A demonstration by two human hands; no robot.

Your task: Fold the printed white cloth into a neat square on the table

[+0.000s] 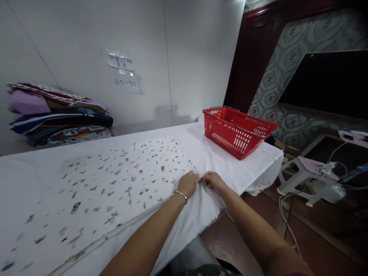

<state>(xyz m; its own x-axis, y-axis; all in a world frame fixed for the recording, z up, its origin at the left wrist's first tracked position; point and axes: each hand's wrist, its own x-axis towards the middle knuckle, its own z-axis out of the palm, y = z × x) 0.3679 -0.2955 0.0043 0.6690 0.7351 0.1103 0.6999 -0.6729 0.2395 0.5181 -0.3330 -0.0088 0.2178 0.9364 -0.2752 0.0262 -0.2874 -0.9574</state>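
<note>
Fingertips [206, 177] of both hands meet at the near right corner of a printed cloth [122, 184] — our left hand [188, 184] pinches it there, and our right hand [213, 180], just beside, looks closed on the same bit of edge. From this corner the cloth spreads flat to our left, its long axis running along the white-covered counter [198, 140]. The left hand, with a bracelet [181, 196] at its wrist, is nearer to the body of the cloth; the right hand sits at its very tip.

Beyond the hands, toward the far right, we have a red basket [224, 132] standing on the counter, well apart from the cloth. Its near wall hides the bottom — we cannot tell what lies there. At the back left, folded fabrics [60, 115] rise in a stack by the wall [138, 30], away from our hands.
</note>
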